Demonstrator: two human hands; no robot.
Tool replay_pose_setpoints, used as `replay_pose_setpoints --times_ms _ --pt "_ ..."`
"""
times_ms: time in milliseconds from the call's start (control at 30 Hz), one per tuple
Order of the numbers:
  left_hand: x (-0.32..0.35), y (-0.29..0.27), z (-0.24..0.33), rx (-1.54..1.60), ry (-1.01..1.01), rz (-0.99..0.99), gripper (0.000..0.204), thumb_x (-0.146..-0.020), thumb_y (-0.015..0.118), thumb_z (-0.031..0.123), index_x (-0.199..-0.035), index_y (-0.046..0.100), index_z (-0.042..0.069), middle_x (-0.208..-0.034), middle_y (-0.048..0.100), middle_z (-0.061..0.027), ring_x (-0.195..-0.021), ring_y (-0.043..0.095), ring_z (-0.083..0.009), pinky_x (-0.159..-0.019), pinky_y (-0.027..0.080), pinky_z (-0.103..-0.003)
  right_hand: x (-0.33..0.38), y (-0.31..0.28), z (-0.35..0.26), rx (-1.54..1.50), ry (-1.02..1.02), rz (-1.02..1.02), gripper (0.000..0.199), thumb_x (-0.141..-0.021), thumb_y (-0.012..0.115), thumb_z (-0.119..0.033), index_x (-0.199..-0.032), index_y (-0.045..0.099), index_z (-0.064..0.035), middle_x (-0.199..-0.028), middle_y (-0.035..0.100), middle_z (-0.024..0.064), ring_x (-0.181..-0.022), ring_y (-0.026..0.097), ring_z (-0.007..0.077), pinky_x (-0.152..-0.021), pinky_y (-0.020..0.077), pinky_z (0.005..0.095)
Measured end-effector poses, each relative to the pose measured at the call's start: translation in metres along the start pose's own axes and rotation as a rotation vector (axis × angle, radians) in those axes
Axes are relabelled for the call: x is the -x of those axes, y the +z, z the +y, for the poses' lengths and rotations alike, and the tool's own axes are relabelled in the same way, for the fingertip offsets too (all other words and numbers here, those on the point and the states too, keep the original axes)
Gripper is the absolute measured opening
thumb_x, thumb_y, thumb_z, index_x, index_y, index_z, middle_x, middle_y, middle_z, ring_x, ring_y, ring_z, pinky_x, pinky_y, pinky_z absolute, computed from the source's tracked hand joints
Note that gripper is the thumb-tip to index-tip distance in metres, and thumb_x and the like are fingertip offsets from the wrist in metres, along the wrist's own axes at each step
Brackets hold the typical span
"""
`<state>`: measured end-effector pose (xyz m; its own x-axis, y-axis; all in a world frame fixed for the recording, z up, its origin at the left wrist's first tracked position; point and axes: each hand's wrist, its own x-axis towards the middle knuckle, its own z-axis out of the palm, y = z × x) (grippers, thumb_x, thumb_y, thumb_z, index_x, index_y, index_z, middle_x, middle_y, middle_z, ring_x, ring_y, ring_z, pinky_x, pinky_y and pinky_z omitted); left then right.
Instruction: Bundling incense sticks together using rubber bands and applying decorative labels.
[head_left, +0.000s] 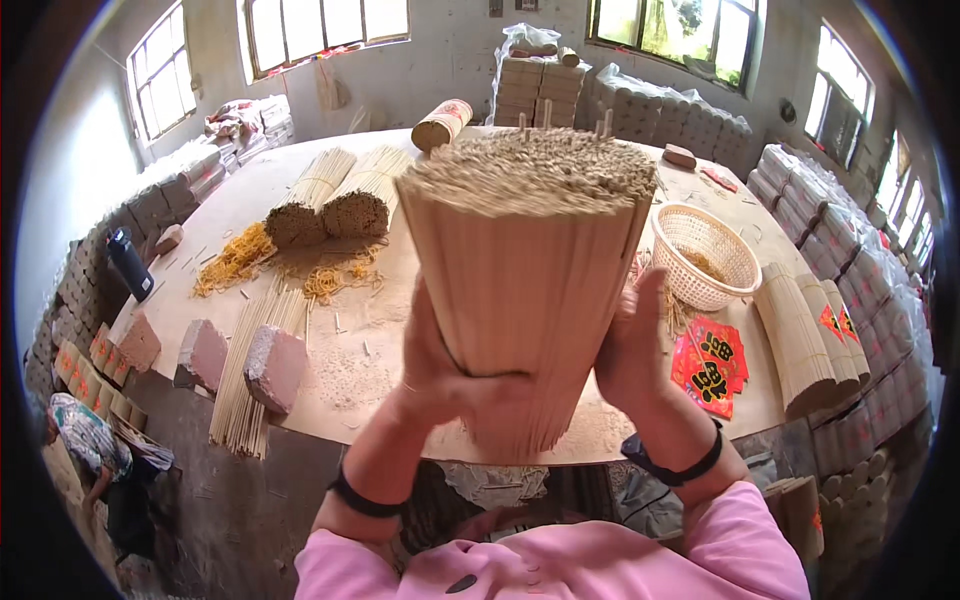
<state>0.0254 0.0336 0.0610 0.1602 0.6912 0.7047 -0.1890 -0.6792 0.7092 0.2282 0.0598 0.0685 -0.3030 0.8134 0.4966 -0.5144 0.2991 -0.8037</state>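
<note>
A large upright bundle of thin tan sticks stands in front of me, a few ends poking above its uneven top. My left hand is closed around its lower left side, with the thumb across the front. Against the right side presses my right hand, its thumb up and its other fingers mostly hidden behind the sticks. Motion blurs the bundle slightly. Right of it lie red paper labels and a cream plastic basket with yellow rubber bands inside.
Two tied stick bundles lie at the back left of the table, near yellow rubber bands. Loose sticks rest between pinkish blocks. More bundles line the right edge. Wrapped stacks surround the table; another person is lower left.
</note>
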Motion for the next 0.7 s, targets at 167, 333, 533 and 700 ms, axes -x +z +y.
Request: replay_pose_setpoints --times_ms 167,333,533,700 --pt "0.016 -0.009 -0.01 0.214 0.115 0.089 0.137 -0.049 0.099 0.023 -0.153 0.012 0.003 -0.146 0.041 -0.0147 -0.134 0.044 -0.0276 -0.11 0.039 -0.045 -0.009 0.018 -0.009 0.273 0.174 0.176 0.102 -0.09 0.009 -0.08 -0.149 0.033 0.0013 -0.149 0.042 0.0166 -0.142 0.033 0.0245 -0.119 0.0184 0.0384" --pt "0.005 -0.014 -0.003 0.162 -0.031 0.106 0.155 -0.044 0.099 0.041 -0.155 -0.002 0.002 -0.148 0.036 -0.0165 -0.134 0.043 -0.0303 -0.109 0.04 -0.046 0.004 0.026 -0.003 0.187 0.014 -0.008 0.09 -0.097 0.015 -0.071 -0.146 0.037 0.001 -0.142 0.049 0.0142 -0.132 0.044 0.0202 -0.113 0.0324 0.0372" --pt "0.0 -0.007 0.016 -0.307 0.245 0.081 0.157 -0.049 0.089 0.066 -0.155 -0.007 0.0 -0.156 0.02 -0.0243 -0.144 0.026 -0.0324 -0.119 0.019 -0.047 -0.005 0.02 0.009 0.261 0.069 0.241 0.078 -0.099 0.026 -0.064 -0.148 0.034 -0.0038 -0.145 0.046 0.0119 -0.135 0.042 0.0211 -0.113 0.0325 0.0374" --pt "0.017 -0.011 -0.007 -0.01 -0.045 0.162 0.143 -0.052 0.094 0.053 -0.154 0.008 0.003 -0.153 0.03 -0.0189 -0.141 0.033 -0.0324 -0.115 0.029 -0.049 0.004 0.032 0.011 0.213 0.041 0.135 0.083 -0.098 0.024 -0.068 -0.151 0.029 -0.0033 -0.152 0.039 0.0114 -0.14 0.035 0.0229 -0.117 0.0248 0.0381"
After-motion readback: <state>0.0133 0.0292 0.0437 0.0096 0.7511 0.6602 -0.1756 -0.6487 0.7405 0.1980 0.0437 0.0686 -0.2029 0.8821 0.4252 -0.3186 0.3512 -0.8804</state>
